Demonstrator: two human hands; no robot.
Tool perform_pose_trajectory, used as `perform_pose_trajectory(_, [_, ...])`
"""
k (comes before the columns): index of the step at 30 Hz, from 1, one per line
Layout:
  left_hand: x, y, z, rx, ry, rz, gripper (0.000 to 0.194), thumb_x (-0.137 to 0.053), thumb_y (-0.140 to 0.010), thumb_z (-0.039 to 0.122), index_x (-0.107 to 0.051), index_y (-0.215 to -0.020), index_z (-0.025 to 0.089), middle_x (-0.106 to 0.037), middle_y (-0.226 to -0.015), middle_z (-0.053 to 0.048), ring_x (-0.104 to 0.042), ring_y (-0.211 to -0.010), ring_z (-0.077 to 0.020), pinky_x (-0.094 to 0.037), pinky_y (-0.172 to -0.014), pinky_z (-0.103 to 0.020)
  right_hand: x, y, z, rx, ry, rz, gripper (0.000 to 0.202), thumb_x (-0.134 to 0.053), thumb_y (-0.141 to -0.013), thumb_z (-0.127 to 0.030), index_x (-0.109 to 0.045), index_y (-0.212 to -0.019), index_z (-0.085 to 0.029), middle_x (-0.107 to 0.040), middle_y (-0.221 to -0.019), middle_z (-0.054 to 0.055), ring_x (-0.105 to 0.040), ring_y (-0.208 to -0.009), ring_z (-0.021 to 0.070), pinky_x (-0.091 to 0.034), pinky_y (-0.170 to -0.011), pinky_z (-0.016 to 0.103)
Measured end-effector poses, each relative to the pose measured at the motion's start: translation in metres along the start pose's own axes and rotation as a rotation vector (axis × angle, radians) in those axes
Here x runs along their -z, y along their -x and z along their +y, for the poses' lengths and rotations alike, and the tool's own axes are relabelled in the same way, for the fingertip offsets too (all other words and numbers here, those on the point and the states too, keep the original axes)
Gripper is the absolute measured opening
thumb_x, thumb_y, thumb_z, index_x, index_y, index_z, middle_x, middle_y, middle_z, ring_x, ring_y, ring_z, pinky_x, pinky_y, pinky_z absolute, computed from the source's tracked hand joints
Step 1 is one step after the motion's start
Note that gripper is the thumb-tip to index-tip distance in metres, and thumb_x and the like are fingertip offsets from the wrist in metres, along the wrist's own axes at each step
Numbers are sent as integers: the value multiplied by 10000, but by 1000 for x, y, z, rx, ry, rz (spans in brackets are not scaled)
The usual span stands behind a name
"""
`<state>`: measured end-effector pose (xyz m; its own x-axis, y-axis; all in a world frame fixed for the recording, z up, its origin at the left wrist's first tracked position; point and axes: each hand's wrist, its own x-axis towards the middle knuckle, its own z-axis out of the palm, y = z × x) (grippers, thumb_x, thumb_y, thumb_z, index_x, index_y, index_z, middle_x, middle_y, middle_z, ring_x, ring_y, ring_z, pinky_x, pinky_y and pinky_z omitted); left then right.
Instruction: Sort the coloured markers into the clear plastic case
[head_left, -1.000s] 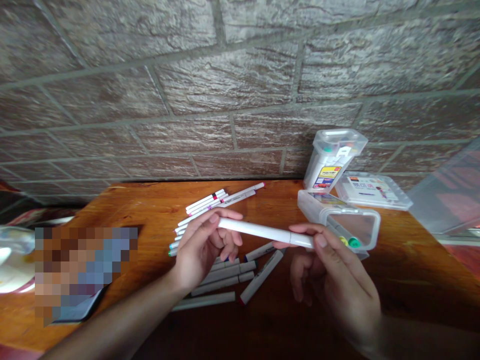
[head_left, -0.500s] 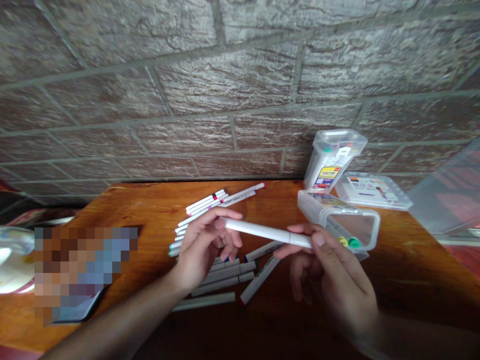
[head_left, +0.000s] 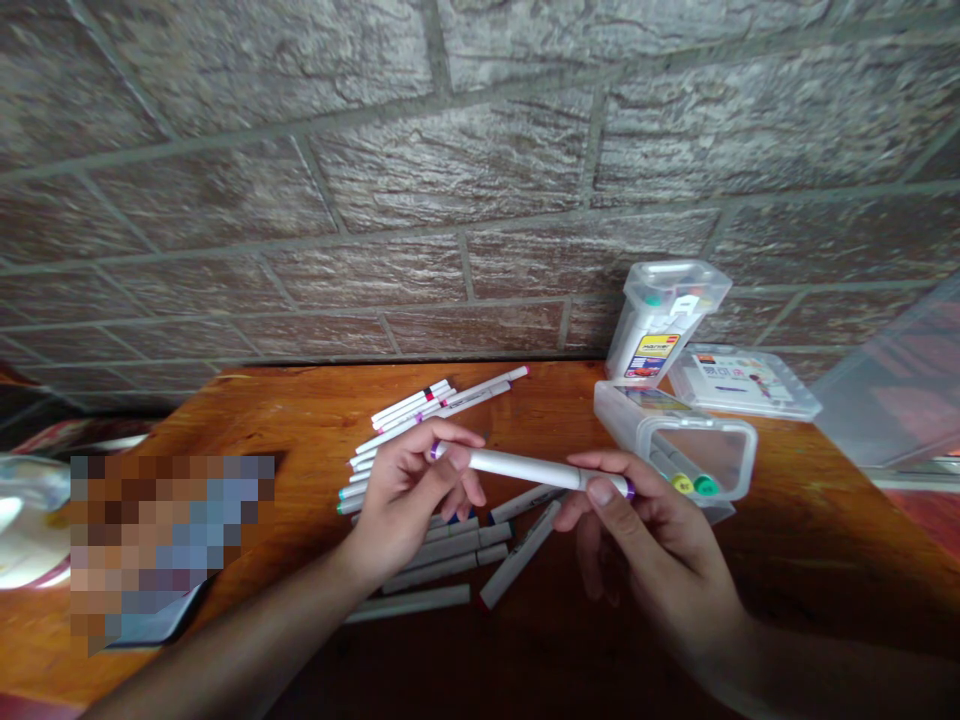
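Note:
A white marker [head_left: 521, 467] with purple ends is held level between my two hands, above the table. My left hand [head_left: 416, 490] pinches its left end between thumb and fingers. Its right end sits in the closed fingers of my right hand [head_left: 652, 530], the thumb lying along the cap. Beneath and behind my hands, several loose white markers [head_left: 457, 545] lie on the wood, some partly hidden by my left hand. More markers [head_left: 412, 403] with pink, red and black marks lie farther back.
An open clear case [head_left: 622, 415] lies on its side at right, holding a yellow-ended and a green-ended marker. Behind it stand a filled marker case [head_left: 652, 330] and a flat plastic box [head_left: 750, 385]. A phone [head_left: 165, 620], partly blurred out, lies left. A brick wall [head_left: 480, 200] backs the table.
My fingers have shifted on the marker, so its purple ends now show. My right hand has moved slightly left along it. The other things have stayed in place.

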<state>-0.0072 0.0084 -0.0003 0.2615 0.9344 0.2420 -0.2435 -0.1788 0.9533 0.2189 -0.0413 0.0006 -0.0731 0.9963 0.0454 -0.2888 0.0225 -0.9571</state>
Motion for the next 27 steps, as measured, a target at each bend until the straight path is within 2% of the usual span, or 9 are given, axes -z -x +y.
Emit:
perform_pose_trajectory(13, [-8,4,7,-27,-152,21,253,-838,-924,355,-676,-919,160,-739,-586,8,-615,-420,-71,-501,-435,-127,2,-2,1,21,43,12,336,-808,-956,-507,-683,-1080,-221,-755,-737,-19,-601,-395,60,-466,-365,118])
perform_pose_trajectory(27, [-10,6,10,-46,-215,18,234,-827,-923,345,-672,-942,171,-734,-602,-6,-631,-432,-109,-516,-444,-177,-2,0,-1,21,61,46,358,-795,-954,-533,-665,-1057,-216,-768,-744,10,-576,-375,75,-446,-351,150])
